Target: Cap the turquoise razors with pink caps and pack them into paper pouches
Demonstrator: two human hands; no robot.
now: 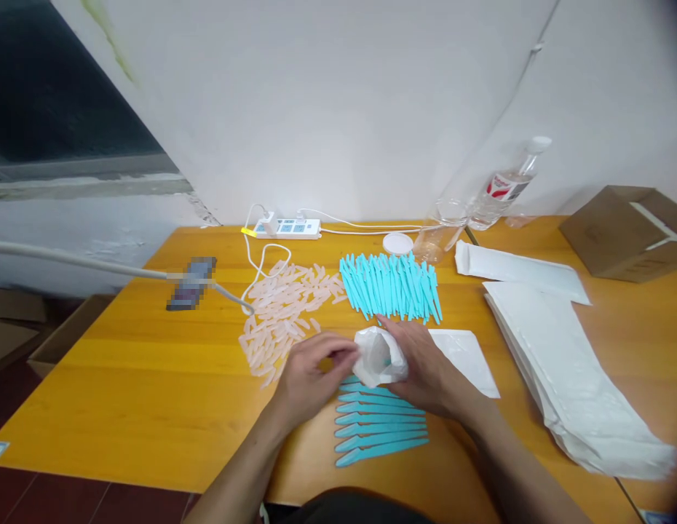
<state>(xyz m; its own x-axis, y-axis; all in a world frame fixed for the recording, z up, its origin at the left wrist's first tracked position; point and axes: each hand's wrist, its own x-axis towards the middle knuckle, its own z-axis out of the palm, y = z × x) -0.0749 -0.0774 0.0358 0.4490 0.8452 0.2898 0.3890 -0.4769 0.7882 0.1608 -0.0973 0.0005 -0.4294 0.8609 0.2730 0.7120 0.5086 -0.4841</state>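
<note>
A white plastic bag (379, 358) is held upright between my hands, its mouth open towards me and a hint of turquoise inside. My right hand (423, 360) wraps round its right side. My left hand (317, 367) is closed, thumb and fingertips pinching the left edge of the bag's mouth. Just below the bag, several slim turquoise sticks (379, 431), shaped like eyebrow razors, lie in a neat row. Beyond my hands is a dense pile of the same turquoise sticks (390, 287). Loose translucent pink caps (287, 298) are spread to its left.
A flat white bag (466, 356) lies right of my right hand, with a stack of long white bags (568, 378) farther right. At the back are a power strip (289, 228), a clear bottle (505, 189) and a cardboard box (627, 233). A phone (191, 284) and white cable lie left.
</note>
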